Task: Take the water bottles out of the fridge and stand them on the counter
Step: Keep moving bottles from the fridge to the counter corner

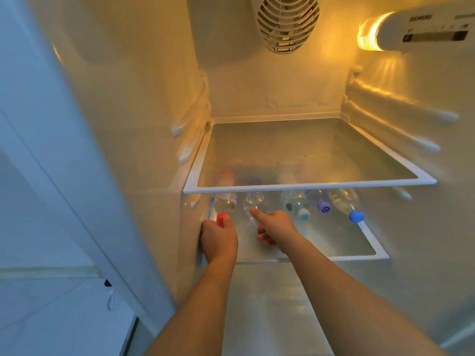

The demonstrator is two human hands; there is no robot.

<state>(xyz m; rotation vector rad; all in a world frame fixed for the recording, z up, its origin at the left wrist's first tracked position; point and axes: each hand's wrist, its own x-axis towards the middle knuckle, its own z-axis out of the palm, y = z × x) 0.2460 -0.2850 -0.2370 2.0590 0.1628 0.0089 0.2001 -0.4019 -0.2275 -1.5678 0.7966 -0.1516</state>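
A: From the head camera, where are the water bottles sitting?

B: They are lying on their sides on the lower shelf [370, 242] of the fridge, caps facing out. The red-capped bottle [225, 201] is lying far left, against the side wall. Next to it a clear bottle [253, 200] is lying, its cap hidden. Then come a pale-blue-capped bottle [295, 204], a purple-capped bottle [320, 201] and a blue-capped bottle [345, 201].

A: What are the hands doing?

B: The left hand [218, 240] is curling round the red-capped bottle's neck end, thumb beside the cap. The right hand [273, 227] is reaching to the clear bottle with the thumb stretched along it and the fingers curling underneath; I cannot tell whether it is gripping firmly.

A: How are they likely to handle?

B: They are looking full, so I am expecting some weight. The thin plastic will probably be giving under a squeeze, and cold bottles may be slippery. The stiff neck under the cap is looking like the best hold.

A: Anything getting in the way?

B: The upper shelf [308, 187] is hanging just above the bottles, so they are needing to slide straight out before lifting. The fan grille [288, 21] and the lamp [370, 32] are sitting well above. The counter is not showing.
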